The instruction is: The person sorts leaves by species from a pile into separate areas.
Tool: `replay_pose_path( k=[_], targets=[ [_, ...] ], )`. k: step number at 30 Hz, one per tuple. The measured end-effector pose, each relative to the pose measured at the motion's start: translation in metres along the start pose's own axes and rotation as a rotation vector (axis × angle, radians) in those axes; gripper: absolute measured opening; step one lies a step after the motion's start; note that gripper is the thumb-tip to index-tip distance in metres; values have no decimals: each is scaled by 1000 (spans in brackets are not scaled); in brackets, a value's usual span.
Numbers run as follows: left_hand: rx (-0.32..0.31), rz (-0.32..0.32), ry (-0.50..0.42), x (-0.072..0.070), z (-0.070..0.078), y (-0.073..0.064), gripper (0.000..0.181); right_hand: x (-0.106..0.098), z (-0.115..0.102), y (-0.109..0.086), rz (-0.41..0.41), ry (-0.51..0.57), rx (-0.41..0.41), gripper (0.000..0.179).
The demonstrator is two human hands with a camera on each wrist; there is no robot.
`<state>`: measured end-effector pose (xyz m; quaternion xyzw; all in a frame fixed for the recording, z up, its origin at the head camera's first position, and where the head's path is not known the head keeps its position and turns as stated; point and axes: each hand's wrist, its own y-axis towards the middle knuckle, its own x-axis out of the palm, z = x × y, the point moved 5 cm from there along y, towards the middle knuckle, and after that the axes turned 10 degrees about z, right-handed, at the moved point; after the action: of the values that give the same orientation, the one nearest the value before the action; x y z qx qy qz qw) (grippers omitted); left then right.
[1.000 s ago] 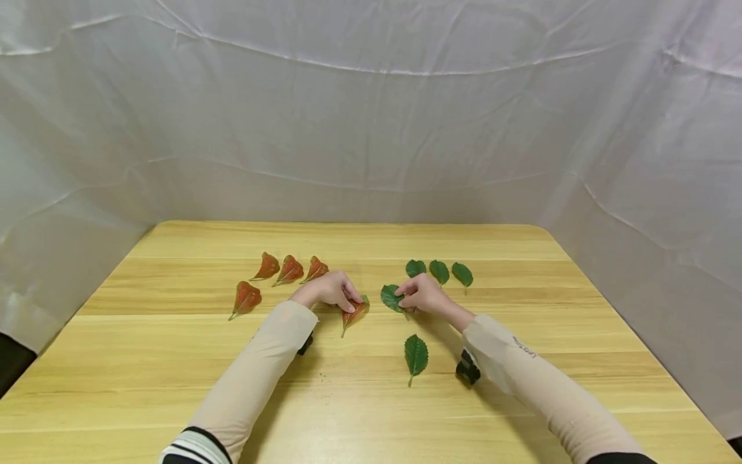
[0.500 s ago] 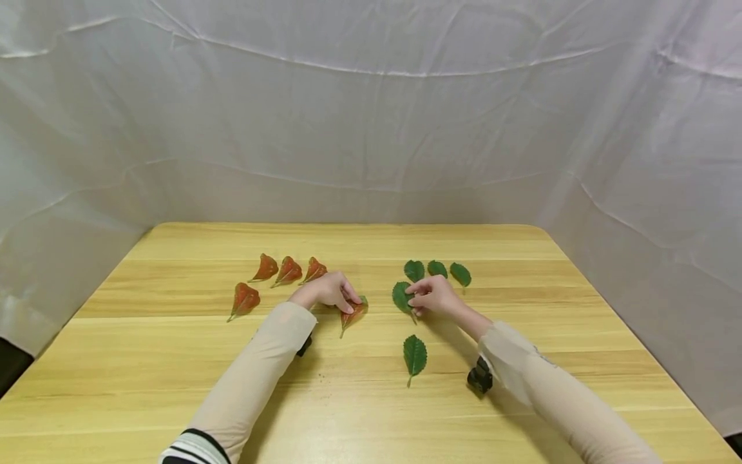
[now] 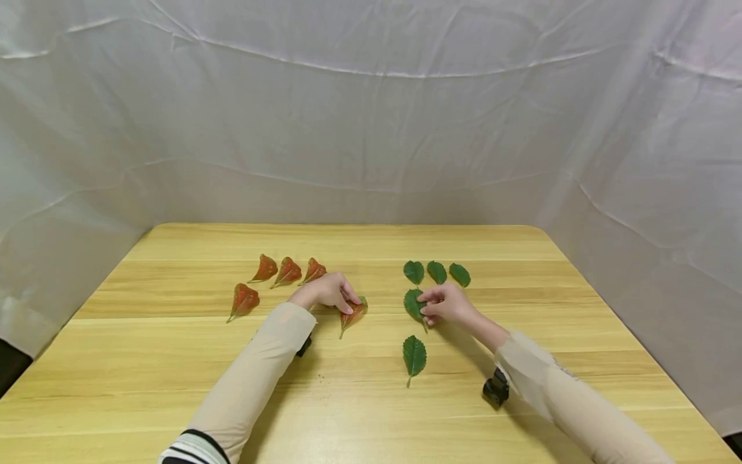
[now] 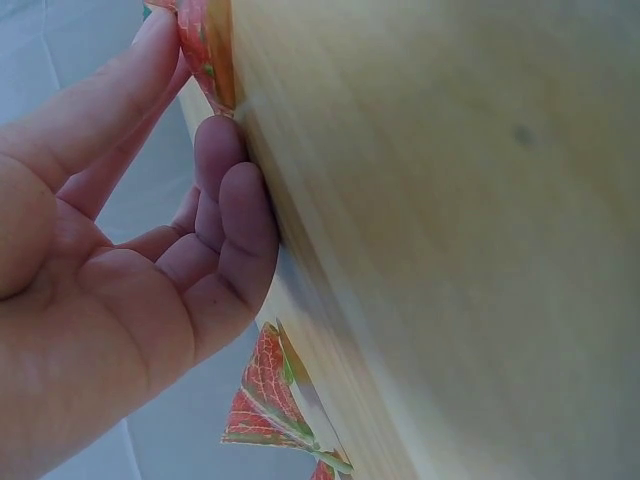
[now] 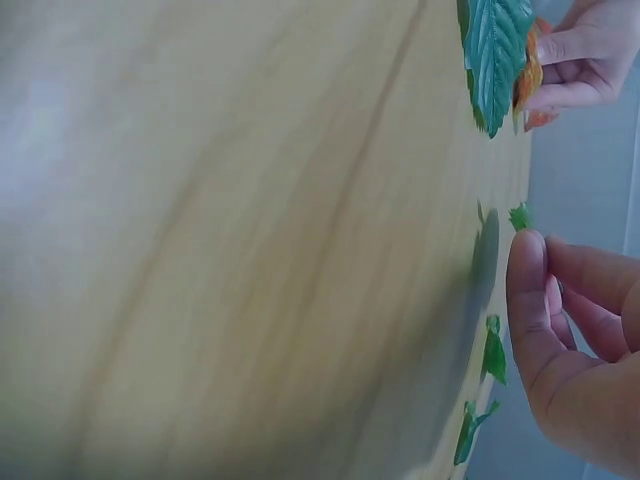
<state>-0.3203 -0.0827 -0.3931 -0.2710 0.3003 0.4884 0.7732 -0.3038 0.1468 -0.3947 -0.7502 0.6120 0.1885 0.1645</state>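
Observation:
With its thumb and fingertips, my left hand [image 3: 330, 292] pinches a red leaf [image 3: 356, 312] with a greenish tip, low over the wooden table. In the left wrist view that red leaf [image 4: 208, 55] is partly cut off at the top. My right hand [image 3: 455, 306] pinches the right edge of a green leaf [image 3: 413, 304], whose stem points toward the front. Only a small bit of this green leaf [image 5: 520, 215] shows past the fingertips in the right wrist view. Nearer the front lies another green leaf [image 3: 414, 356].
Three red leaves stand in a row at the back left, the middle one [image 3: 287, 271] among them, with a fourth red leaf [image 3: 244, 300] in front. Three green leaves, including this middle one [image 3: 437, 271], line the back right. Pale cloth [image 3: 371, 129] surrounds the wooden table [image 3: 174, 386].
My right hand has moved to the right and slightly toward the front with its green leaf, now below the leftmost back green leaf. My left hand and its red leaf have stayed in place.

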Motion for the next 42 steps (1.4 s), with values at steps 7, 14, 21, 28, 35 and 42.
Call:
replay_pose_path(
  k=[7,14,21,28,35,42],
  targets=[
    [-2,4,-9,-1,1,-1,22,-3,5,-3,-47,7,2,24],
    [-15,5,-12,0,2,-2,22,-6,9,-5,-52,-22,12,23],
    [-9,2,-18,-1,3,-3,22,-8,12,-6,-62,-11,56,25],
    [-7,-1,-14,0,2,-2,22,-10,9,-9,-55,-20,93,29],
    [-4,-4,-13,0,1,-1,23,-10,0,-13,-44,-21,56,26],
    [11,-1,0,0,1,0,22,-5,-8,-20,-64,-23,-22,26]
  ],
)
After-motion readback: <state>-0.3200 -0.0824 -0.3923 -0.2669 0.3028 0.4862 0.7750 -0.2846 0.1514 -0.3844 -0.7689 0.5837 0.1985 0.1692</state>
